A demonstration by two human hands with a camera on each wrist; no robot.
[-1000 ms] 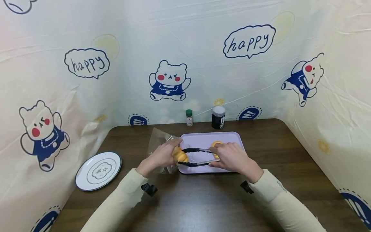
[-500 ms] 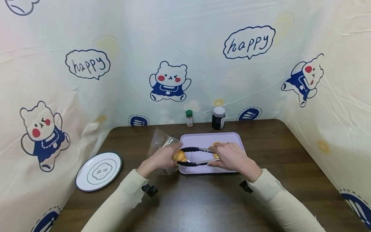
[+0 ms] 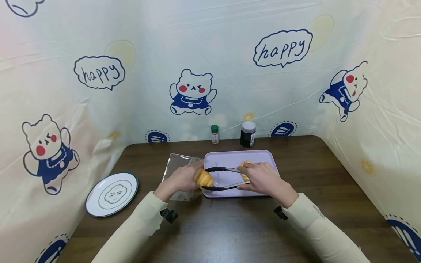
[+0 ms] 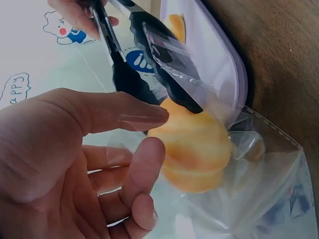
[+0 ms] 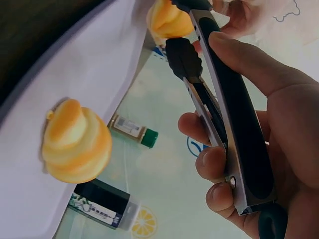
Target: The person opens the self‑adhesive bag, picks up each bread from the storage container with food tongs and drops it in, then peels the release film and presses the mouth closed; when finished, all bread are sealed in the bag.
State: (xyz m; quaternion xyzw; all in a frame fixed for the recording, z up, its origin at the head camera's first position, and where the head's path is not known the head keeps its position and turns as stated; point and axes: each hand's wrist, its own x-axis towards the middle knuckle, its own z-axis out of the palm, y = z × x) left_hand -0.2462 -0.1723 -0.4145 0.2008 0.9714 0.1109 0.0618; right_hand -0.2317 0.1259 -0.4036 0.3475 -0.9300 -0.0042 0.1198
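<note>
While the right hand (image 3: 263, 178) is gripping the tongs (image 5: 244, 124), their tips are bracketing the bread roll (image 4: 192, 142) by the tray (image 3: 227, 159) edge | roll likely weighing little, squashing easily, wanting a light middle hold | left hand (image 3: 182, 178) is lying at the clear bag (image 4: 259, 191), cannot tell if pinching

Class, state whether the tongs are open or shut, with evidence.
Open: the tongs have their black tips apart, with the bread roll between them.

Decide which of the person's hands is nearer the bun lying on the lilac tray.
Right. The right hand, gripping the tongs, partly covers the bun in the head view; the left hand is farther left, at the clear bag beside the tray.
</note>
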